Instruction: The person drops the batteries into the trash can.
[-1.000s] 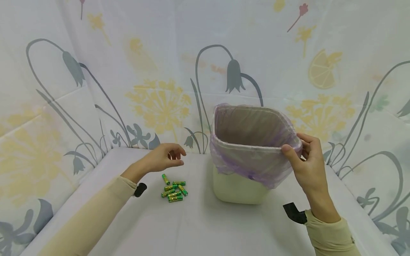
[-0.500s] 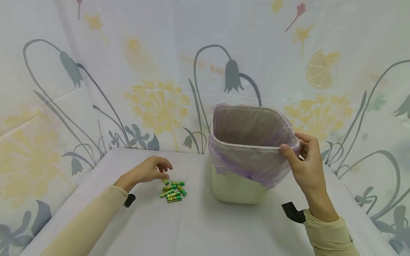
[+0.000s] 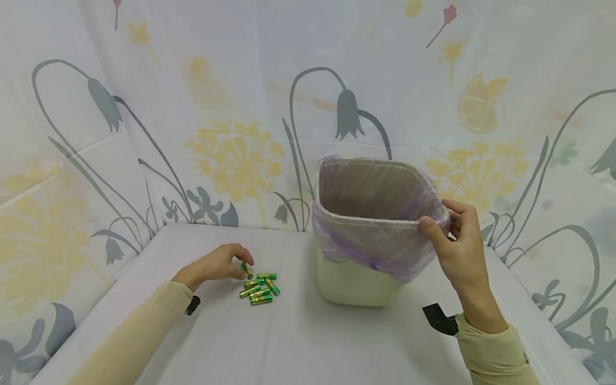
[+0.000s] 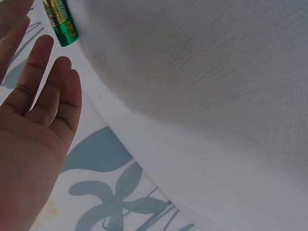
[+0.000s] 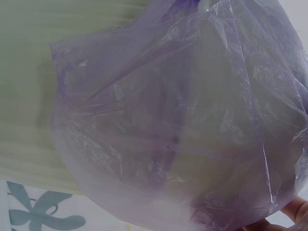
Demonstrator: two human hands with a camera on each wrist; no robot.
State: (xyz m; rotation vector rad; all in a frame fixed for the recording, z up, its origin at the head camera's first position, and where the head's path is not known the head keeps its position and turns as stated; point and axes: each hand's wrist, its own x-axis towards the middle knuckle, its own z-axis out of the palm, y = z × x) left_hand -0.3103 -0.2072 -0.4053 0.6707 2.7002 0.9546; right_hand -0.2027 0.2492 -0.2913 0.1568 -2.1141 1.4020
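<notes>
Several green-and-gold batteries (image 3: 261,300) lie in a loose group on the white cloth. My left hand (image 3: 222,263) is low at the group's far left side, thumb and fingers spread about one battery (image 3: 247,271). In the left wrist view, that battery (image 4: 61,23) shows just beyond the fingertips, and the fingers are extended. A pale green trash bin (image 3: 353,283) stands to the right, its rim covered by a translucent purple trash bag (image 3: 375,243). My right hand (image 3: 459,246) grips the bin's right corner through the bag, thumb in front and fingers behind.
White cloth (image 3: 289,342) covers the table. Behind and at both sides hangs a flower-patterned curtain (image 3: 231,80). The bag's loose edge hangs over the bin's front and right side.
My left hand has moved down and to the left, from above the batteries to around the farthest one. The right hand keeps its grip on the bin's corner.
</notes>
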